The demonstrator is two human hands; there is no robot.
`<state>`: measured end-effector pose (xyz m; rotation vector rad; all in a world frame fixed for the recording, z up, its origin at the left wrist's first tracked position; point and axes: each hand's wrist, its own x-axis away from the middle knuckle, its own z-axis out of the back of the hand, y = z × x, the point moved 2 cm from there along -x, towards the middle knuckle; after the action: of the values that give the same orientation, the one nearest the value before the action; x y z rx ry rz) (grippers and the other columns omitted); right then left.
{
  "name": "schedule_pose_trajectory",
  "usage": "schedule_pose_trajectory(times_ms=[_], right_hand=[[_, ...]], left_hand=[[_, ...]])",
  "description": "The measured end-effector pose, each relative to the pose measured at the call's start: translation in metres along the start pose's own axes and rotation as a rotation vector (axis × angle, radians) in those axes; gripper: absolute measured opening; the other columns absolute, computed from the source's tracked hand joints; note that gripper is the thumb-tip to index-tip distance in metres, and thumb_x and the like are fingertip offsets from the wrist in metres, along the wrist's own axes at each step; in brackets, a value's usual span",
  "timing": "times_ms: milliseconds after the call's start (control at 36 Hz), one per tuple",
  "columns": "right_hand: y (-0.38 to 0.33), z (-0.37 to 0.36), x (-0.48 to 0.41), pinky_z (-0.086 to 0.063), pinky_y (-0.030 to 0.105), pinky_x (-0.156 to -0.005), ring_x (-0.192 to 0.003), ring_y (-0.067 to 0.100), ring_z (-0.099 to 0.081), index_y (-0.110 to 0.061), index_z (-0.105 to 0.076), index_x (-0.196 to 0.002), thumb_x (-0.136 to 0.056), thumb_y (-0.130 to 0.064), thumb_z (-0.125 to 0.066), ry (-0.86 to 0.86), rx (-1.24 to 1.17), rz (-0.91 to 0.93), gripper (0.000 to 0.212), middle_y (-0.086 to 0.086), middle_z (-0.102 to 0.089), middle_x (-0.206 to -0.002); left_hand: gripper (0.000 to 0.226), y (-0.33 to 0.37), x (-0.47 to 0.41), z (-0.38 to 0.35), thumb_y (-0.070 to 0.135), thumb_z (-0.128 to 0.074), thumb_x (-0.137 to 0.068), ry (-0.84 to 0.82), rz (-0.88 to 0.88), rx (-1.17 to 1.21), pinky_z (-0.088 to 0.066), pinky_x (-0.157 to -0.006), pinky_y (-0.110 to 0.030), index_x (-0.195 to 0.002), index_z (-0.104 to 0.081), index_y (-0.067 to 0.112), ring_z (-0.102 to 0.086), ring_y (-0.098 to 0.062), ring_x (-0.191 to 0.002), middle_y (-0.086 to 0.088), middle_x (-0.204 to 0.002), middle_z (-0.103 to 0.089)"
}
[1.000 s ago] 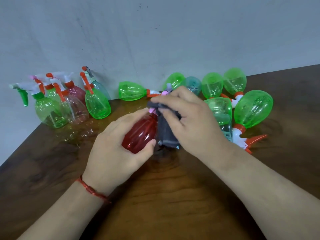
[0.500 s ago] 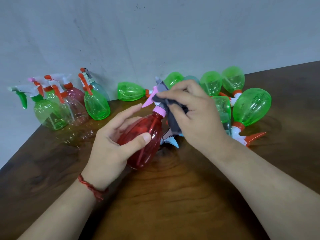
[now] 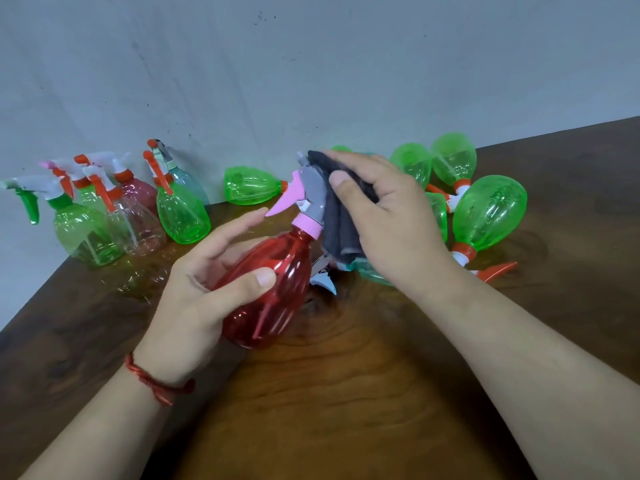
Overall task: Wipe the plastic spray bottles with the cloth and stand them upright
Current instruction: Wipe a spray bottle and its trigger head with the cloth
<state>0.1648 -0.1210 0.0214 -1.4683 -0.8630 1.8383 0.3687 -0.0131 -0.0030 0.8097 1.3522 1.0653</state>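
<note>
Over the last second the red translucent plastic spray bottle has swung up from lying almost flat to a steep tilt. Its grey spray head now points away toward the wall. The dark grey folded cloth has climbed from the body to that head. I take this to mean the body is done and the nozzle end is getting its wipe, so standing the bottle up looks close.

In the head view, the left-hand grip holds the bottle's belly over the dark wooden bench. The thumb presses on the near side and the fingers reach round the far side (whether the base touches the wood I cannot tell). The right-hand grip pinches the cloth, thumb pushing it against the side of the spray head.

A cluster of upright spray bottles stands at the far left against the wall. Several bright green plastic bottles lie on their sides at the right, still to be wiped. A pale teal bottle lies just under the right wrist, near the red one. It is probably the easiest thing to knock when the red bottle is carried left.
</note>
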Motion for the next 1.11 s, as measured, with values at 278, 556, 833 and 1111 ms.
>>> schedule_pose_trajectory(times_ms=[278, 556, 833, 1111], right_hand=[[0.001, 0.003, -0.001, -0.051, 0.016, -0.090, -0.110, 0.003, -0.066, -0.028, -0.077, -0.124, -0.108, -0.018, -0.061, 0.042, -0.034, -0.003, 0.025, -0.014, -0.072, -0.112], [0.003, -0.003, 0.013, -0.047, 0.014, -0.089, -0.105, -0.001, -0.064, -0.026, -0.079, -0.118, -0.105, -0.018, -0.062, 0.088, 0.164, 0.047, 0.023, -0.016, -0.072, -0.107], [0.004, -0.040, 0.036, -0.055, 0.026, -0.100, -0.110, -0.002, -0.070, -0.032, -0.076, -0.125, -0.108, -0.017, -0.058, -0.229, -0.164, -0.195, 0.029, -0.021, -0.077, -0.113], [0.008, -0.049, 0.043, -0.056, 0.035, -0.107, -0.114, -0.004, -0.069, -0.035, -0.077, -0.126, -0.105, -0.018, -0.066, -0.174, -0.202, -0.281, 0.030, -0.026, -0.075, -0.119]], left_hand=[[0.072, -0.003, 0.002, -0.002, 0.021, -0.081, -0.081, -0.011, -0.005, -0.055, -0.060, -0.101, -0.056, -0.149, -0.059, 0.023, -0.072, -0.038, -0.121, -0.014, -0.133, -0.074], [0.074, -0.001, 0.000, 0.002, 0.036, -0.080, -0.079, 0.212, -0.061, -0.047, -0.057, -0.100, -0.066, -0.149, -0.056, 0.036, -0.071, -0.036, -0.122, -0.006, -0.133, -0.074], [0.044, -0.025, -0.023, 0.002, 0.026, -0.066, -0.084, 0.279, 0.188, 0.132, -0.062, -0.069, -0.024, -0.125, -0.061, 0.013, -0.078, -0.016, -0.083, 0.001, -0.089, -0.081], [0.076, -0.013, -0.012, 0.041, 0.038, -0.092, -0.076, 0.245, 0.141, -0.229, -0.055, -0.109, -0.042, -0.143, -0.056, 0.033, -0.070, -0.010, -0.125, 0.009, -0.134, -0.072]])
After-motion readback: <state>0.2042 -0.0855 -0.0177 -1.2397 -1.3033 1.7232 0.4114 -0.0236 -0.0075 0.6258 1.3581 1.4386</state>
